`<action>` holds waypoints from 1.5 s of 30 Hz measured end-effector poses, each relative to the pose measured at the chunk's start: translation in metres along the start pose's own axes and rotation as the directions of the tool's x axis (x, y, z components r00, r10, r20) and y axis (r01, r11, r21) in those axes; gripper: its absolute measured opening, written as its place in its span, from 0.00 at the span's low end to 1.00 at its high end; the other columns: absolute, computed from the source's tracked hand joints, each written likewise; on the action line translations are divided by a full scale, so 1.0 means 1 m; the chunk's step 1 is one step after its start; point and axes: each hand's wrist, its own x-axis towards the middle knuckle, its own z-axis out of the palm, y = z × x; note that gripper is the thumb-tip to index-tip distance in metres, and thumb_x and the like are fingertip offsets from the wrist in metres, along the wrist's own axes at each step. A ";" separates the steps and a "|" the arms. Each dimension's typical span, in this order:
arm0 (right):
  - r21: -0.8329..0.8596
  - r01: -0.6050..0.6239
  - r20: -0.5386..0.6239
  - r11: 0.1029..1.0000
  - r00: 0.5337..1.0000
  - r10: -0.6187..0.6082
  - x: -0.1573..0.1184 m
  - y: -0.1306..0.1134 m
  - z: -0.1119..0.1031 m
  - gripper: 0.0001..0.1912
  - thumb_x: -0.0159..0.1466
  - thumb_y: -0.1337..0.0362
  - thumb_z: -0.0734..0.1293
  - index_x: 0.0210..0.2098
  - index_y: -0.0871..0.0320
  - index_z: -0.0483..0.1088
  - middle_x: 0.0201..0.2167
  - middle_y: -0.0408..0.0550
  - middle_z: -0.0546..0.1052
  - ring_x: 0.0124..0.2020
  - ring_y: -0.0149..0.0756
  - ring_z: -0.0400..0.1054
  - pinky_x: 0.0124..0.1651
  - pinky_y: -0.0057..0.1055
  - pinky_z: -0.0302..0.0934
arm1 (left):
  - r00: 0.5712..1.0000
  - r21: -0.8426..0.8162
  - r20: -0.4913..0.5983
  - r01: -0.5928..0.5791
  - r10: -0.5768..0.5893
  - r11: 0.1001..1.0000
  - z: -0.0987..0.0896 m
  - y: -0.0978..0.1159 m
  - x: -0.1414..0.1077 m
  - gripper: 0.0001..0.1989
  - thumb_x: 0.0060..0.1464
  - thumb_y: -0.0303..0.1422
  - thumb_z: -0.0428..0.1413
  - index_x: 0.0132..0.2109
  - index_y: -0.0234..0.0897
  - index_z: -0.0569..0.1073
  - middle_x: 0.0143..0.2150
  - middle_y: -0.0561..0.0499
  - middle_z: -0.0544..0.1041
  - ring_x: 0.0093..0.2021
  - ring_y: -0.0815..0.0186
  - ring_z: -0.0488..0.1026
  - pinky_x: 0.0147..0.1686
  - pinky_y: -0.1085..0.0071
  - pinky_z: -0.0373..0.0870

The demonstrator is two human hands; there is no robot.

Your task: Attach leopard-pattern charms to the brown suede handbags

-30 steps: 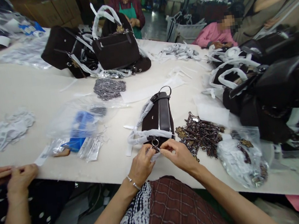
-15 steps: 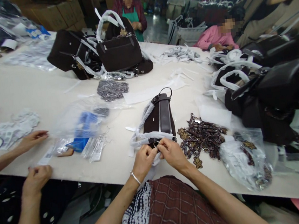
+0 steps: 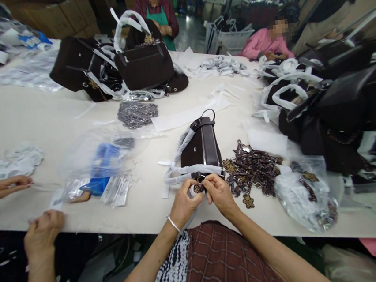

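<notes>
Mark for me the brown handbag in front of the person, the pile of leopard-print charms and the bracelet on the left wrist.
brown handbag (image 3: 205,150): head view, on its dark side panel.
pile of leopard-print charms (image 3: 252,170): head view, middle of the heap.
bracelet (image 3: 174,224): head view, on the band across the left wrist.

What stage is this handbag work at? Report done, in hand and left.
Done: wrapped brown bags stand across the table.
In hand: left hand and right hand pinch a leopard charm at the handbag ring.
Left: charm pile, black bags.

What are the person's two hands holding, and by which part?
Both the left hand and right hand pinch a small leopard-patterned charm by its edges, at the dark brown handbag ring.
</notes>
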 end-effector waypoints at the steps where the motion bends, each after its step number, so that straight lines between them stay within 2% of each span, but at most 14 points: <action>1: -0.004 0.006 -0.012 1.000 1.000 -0.006 -0.001 -0.001 0.000 0.14 0.62 0.53 0.65 0.32 0.57 0.62 0.13 0.32 0.63 0.11 0.23 0.55 0.16 0.22 0.46 | 1.000 0.037 -0.005 -0.006 0.006 0.999 -0.001 0.001 0.000 0.10 0.50 0.29 0.54 0.42 0.38 0.70 0.38 0.54 0.73 0.39 0.66 0.69 0.42 0.70 0.63; 5: -0.031 0.065 -0.090 0.997 0.994 -0.067 -0.005 -0.003 0.004 0.10 0.62 0.57 0.65 0.31 0.57 0.64 0.16 0.34 0.65 0.15 0.23 0.58 0.20 0.22 0.53 | 1.000 0.151 -0.006 -0.024 0.025 0.988 -0.005 0.004 0.000 0.06 0.52 0.34 0.54 0.37 0.38 0.71 0.34 0.53 0.73 0.37 0.64 0.69 0.41 0.68 0.64; 11: 0.131 0.034 -0.123 0.991 0.992 -0.017 -0.002 0.000 0.017 0.08 0.61 0.59 0.65 0.30 0.57 0.65 0.15 0.32 0.63 0.13 0.23 0.55 0.17 0.21 0.51 | 0.982 0.091 0.187 0.017 -0.034 0.996 -0.014 -0.004 0.007 0.14 0.56 0.42 0.52 0.42 0.37 0.72 0.38 0.51 0.76 0.38 0.61 0.72 0.41 0.66 0.68; 16: 0.126 -0.045 0.010 0.991 0.999 0.044 0.002 -0.003 0.005 0.08 0.59 0.60 0.66 0.31 0.58 0.66 0.16 0.34 0.68 0.13 0.25 0.61 0.16 0.20 0.53 | 0.958 -0.050 0.203 0.215 -0.200 0.975 -0.009 -0.016 0.009 0.16 0.52 0.46 0.56 0.36 0.37 0.69 0.24 0.55 0.73 0.24 0.64 0.71 0.25 0.70 0.69; 20: -0.001 -0.060 0.011 0.998 0.998 0.060 -0.016 0.006 -0.043 0.10 0.60 0.58 0.65 0.33 0.59 0.70 0.28 0.42 0.77 0.18 0.25 0.68 0.18 0.19 0.55 | 0.960 -0.043 0.136 0.251 -0.243 0.967 -0.007 -0.020 0.009 0.18 0.47 0.48 0.60 0.34 0.38 0.68 0.21 0.56 0.72 0.20 0.65 0.69 0.21 0.72 0.67; 22: -0.120 -0.123 -0.139 0.985 0.985 0.106 -0.030 0.021 -0.080 0.11 0.61 0.57 0.63 0.33 0.59 0.70 0.29 0.43 0.77 0.20 0.26 0.70 0.19 0.20 0.57 | 0.944 -0.076 0.129 0.315 -0.304 0.946 -0.007 -0.020 0.010 0.19 0.46 0.48 0.60 0.33 0.38 0.67 0.19 0.56 0.71 0.18 0.66 0.67 0.19 0.72 0.65; 24: -0.277 -0.237 -0.332 0.931 0.933 0.138 -0.046 0.041 -0.121 0.12 0.62 0.56 0.62 0.32 0.58 0.69 0.28 0.43 0.77 0.22 0.30 0.71 0.21 0.23 0.60 | 0.929 -0.112 0.127 0.361 -0.347 0.926 -0.007 -0.022 0.011 0.20 0.46 0.49 0.61 0.33 0.39 0.66 0.19 0.57 0.71 0.17 0.66 0.67 0.17 0.73 0.64; 27: -0.396 -0.332 -0.510 0.856 0.855 0.095 -0.062 0.070 -0.178 0.12 0.61 0.57 0.61 0.33 0.59 0.70 0.29 0.48 0.77 0.31 0.39 0.73 0.36 0.35 0.68 | 0.917 -0.153 0.104 0.397 -0.385 0.905 -0.006 -0.025 0.014 0.22 0.43 0.50 0.62 0.35 0.39 0.67 0.18 0.56 0.72 0.18 0.64 0.69 0.17 0.73 0.65; 30: -0.485 -0.377 -0.635 0.789 0.772 -0.021 -0.066 0.091 -0.220 0.17 0.60 0.59 0.61 0.44 0.62 0.70 0.47 0.59 0.74 0.52 0.48 0.67 0.58 0.47 0.58 | 0.907 -0.163 0.073 0.420 -0.414 0.893 -0.007 -0.028 0.021 0.23 0.42 0.50 0.63 0.38 0.39 0.68 0.19 0.56 0.73 0.19 0.64 0.70 0.18 0.73 0.67; 33: -0.559 -0.414 -0.672 0.718 0.734 -0.100 -0.060 0.104 -0.242 0.25 0.58 0.63 0.63 0.53 0.65 0.66 0.58 0.64 0.66 0.63 0.51 0.54 0.66 0.48 0.46 | 0.907 -0.182 0.008 0.416 -0.422 0.891 -0.008 -0.030 0.035 0.24 0.41 0.49 0.64 0.41 0.39 0.69 0.21 0.55 0.75 0.21 0.64 0.71 0.20 0.73 0.68; 36: -0.616 -0.415 -0.637 0.669 0.762 -0.113 -0.049 0.107 -0.244 0.25 0.54 0.66 0.67 0.52 0.64 0.68 0.59 0.63 0.65 0.63 0.53 0.54 0.65 0.47 0.47 | 0.915 -0.239 -0.044 0.379 -0.400 0.894 -0.008 -0.029 0.053 0.23 0.42 0.47 0.64 0.40 0.39 0.69 0.21 0.56 0.75 0.20 0.65 0.71 0.19 0.73 0.68; 39: -0.664 -0.383 -0.595 0.642 0.791 -0.143 -0.033 0.096 -0.229 0.20 0.60 0.65 0.63 0.50 0.64 0.69 0.55 0.62 0.68 0.59 0.51 0.58 0.63 0.47 0.50 | 0.928 -0.265 -0.061 0.340 -0.368 0.902 -0.009 -0.024 0.065 0.22 0.43 0.46 0.64 0.39 0.39 0.68 0.21 0.56 0.75 0.19 0.64 0.71 0.19 0.73 0.67; 42: -0.720 -0.274 -0.461 0.638 0.875 -0.145 -0.012 0.078 -0.193 0.15 0.66 0.62 0.57 0.46 0.58 0.71 0.48 0.54 0.74 0.52 0.41 0.65 0.59 0.37 0.55 | 0.938 -0.275 -0.048 0.317 -0.342 0.907 -0.011 -0.018 0.068 0.20 0.43 0.46 0.64 0.38 0.39 0.67 0.20 0.57 0.73 0.19 0.65 0.70 0.18 0.73 0.66; 45: -0.756 -0.171 -0.258 0.632 0.965 -0.047 0.010 0.072 -0.140 0.09 0.63 0.56 0.65 0.36 0.54 0.73 0.38 0.46 0.77 0.42 0.37 0.71 0.48 0.30 0.61 | 0.951 -0.310 -0.033 0.282 -0.307 0.908 -0.009 -0.012 0.064 0.18 0.45 0.44 0.63 0.37 0.38 0.67 0.23 0.57 0.74 0.20 0.67 0.71 0.19 0.74 0.67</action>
